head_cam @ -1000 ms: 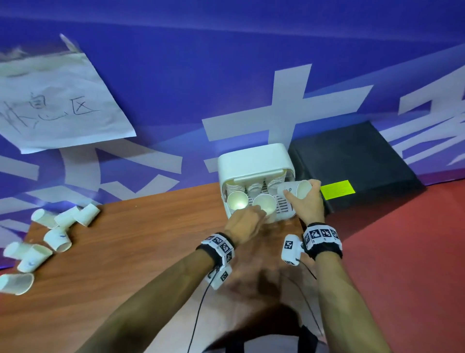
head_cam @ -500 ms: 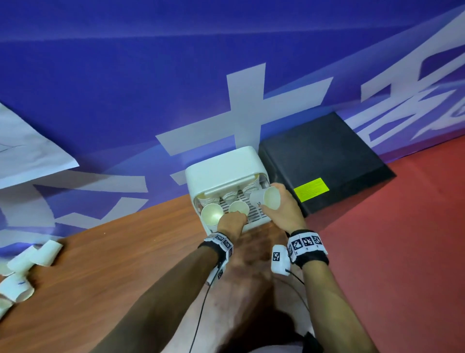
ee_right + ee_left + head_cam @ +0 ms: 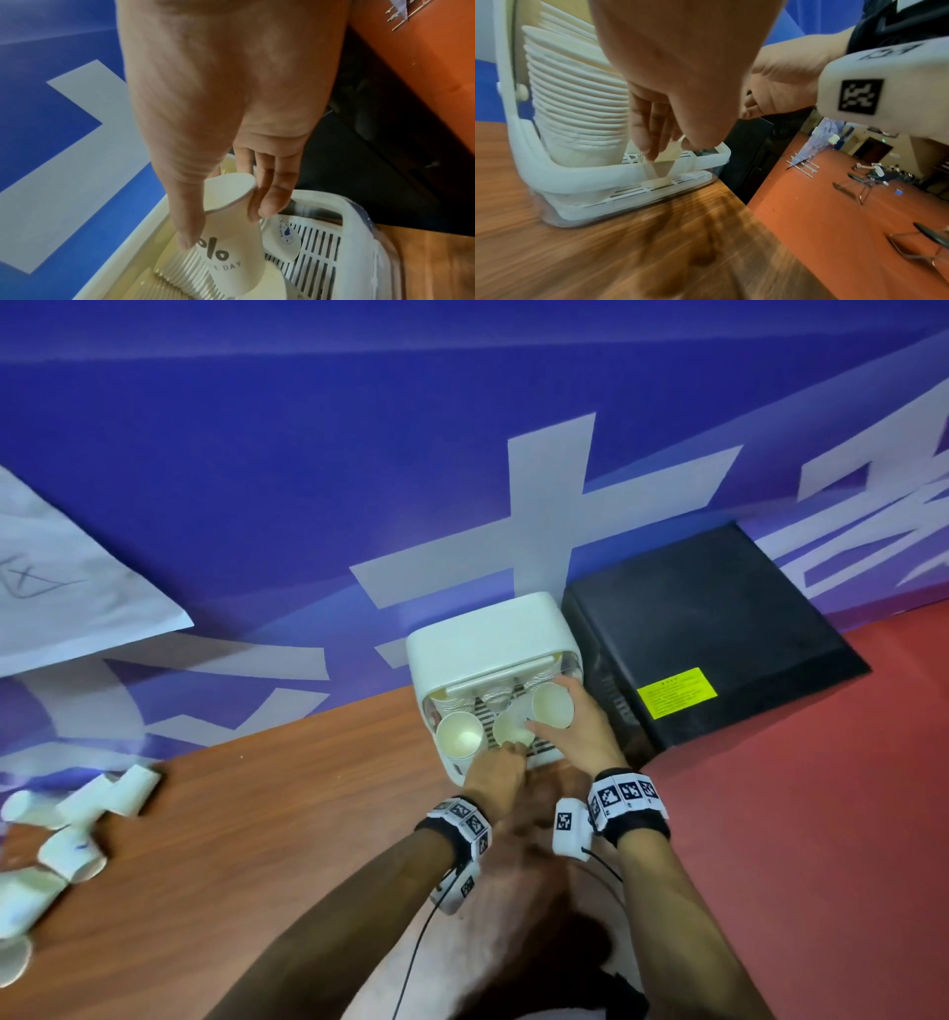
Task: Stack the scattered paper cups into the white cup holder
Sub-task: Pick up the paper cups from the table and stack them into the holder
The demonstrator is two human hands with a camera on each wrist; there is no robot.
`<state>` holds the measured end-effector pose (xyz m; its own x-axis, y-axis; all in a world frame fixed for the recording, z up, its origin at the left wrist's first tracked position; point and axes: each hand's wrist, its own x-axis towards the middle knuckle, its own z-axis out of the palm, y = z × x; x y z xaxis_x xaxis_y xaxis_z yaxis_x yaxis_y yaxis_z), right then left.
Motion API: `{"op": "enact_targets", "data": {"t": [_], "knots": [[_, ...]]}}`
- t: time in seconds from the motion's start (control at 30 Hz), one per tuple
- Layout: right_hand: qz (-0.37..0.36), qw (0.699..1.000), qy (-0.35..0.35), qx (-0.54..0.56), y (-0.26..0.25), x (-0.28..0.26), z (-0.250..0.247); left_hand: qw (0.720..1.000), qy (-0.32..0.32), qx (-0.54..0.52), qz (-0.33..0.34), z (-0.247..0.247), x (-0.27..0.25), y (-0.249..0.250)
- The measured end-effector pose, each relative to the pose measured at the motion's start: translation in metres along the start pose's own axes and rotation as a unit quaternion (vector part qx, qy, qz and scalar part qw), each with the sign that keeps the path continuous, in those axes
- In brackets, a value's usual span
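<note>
The white cup holder [image 3: 488, 634] stands at the table's far edge against the blue wall. A tall stack of paper cups [image 3: 577, 91] fills its left slot, mouth towards me [image 3: 458, 736]. My right hand [image 3: 557, 706] grips a printed paper cup [image 3: 231, 223] by its rim, thumb on one side and fingers on the other. That cup's base sits in the mouth of a cup stack [image 3: 185, 270] in the holder. My left hand [image 3: 506, 752] reaches into the holder's front and pinches the middle cup [image 3: 513, 729] between thumb and fingers [image 3: 652, 132].
Several loose paper cups [image 3: 77, 819] lie at the table's left end. A black box [image 3: 719, 634] with a yellow label stands right of the holder, beyond the table edge. A paper sheet [image 3: 61, 588] hangs on the wall. Red floor [image 3: 821, 814] lies to the right.
My right hand has tilted its cup from lying sideways to mouth towards me and brought it lower into the holder. The left hand stays at the holder's front.
</note>
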<state>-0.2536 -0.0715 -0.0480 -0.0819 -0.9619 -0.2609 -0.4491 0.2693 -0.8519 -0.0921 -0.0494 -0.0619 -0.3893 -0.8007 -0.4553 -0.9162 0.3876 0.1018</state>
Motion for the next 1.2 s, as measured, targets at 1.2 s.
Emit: {"op": "enact_targets", "data": {"t": [1.2], "knots": [[0.018, 0.995, -0.063, -0.073, 0.024, 0.027, 0.067, 0.995, -0.048, -0.08, 0.026, 0.019, -0.017, -0.03]]}}
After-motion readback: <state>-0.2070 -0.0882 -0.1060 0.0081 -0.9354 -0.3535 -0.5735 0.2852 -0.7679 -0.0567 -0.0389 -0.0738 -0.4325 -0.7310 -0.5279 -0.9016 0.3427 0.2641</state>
